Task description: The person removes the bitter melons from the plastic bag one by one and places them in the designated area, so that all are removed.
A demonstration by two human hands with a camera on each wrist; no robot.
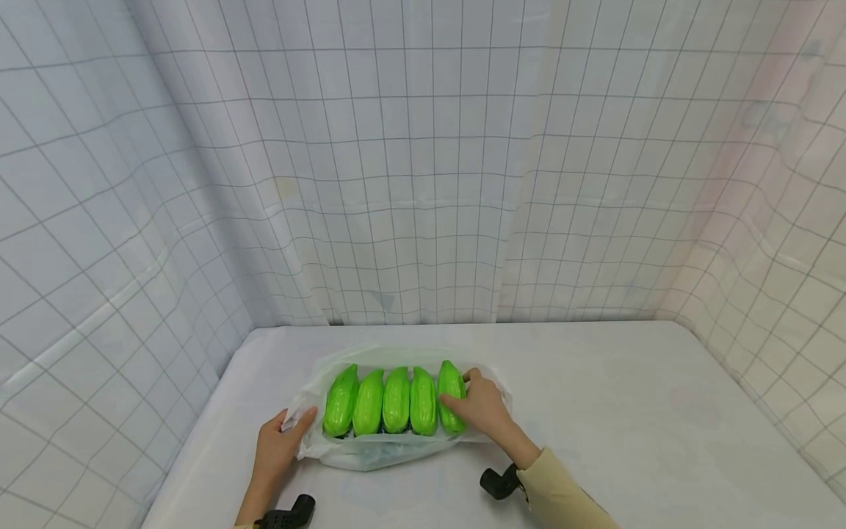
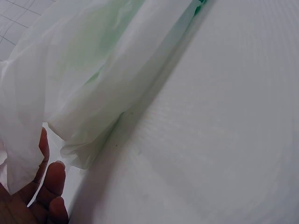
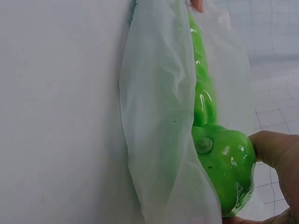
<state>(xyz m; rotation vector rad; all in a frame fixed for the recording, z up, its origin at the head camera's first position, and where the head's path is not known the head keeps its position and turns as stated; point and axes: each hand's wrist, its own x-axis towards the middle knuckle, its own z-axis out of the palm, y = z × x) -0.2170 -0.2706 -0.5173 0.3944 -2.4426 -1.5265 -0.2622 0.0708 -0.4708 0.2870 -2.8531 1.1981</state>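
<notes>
Holding a bagged row of green gourds on the white table (image 1: 628,441), near its front edge.

Five glossy green gourds (image 1: 395,400) lie side by side in a thin white plastic bag (image 1: 370,452), left of centre. The right hand (image 1: 481,408) curls round the rightmost gourd (image 1: 452,393); the left hand (image 1: 280,441) pinches the bag's left rim. Open tabletop lies to the right and far side.

Five glossy bright-green plastic gourd-shaped vegetables (image 1: 395,400), ribbed and tapering to a point, lined up side by side inside a thin translucent white plastic bag (image 1: 370,450). Bag lying open and crumpled on the white surface (image 1: 628,433), held at its left edge, rightmost vegetable (image 3: 224,161) gripped.
</notes>
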